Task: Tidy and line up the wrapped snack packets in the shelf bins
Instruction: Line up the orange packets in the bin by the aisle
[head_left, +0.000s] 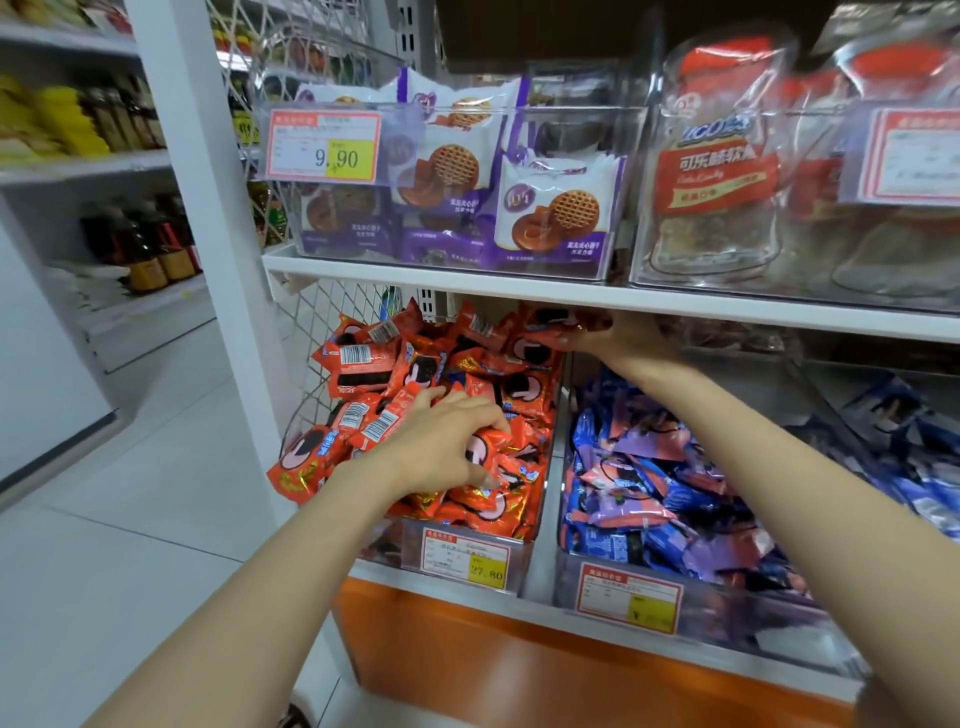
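Orange snack packets (415, 374) lie heaped and crooked in the left clear bin (535, 519) on the lower shelf. They look light, crinkly and slippery — best pinched by their crimped ends. The left hand (441, 441) rests spread on the pile, gripping nothing certain; the right hand (608, 332) reaches far back, its fingers closed around one packet.

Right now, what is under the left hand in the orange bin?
The left hand rests on loose orange snack packets heaped in the clear bin. Its fingers spread over several; anything beneath the heap is covered.
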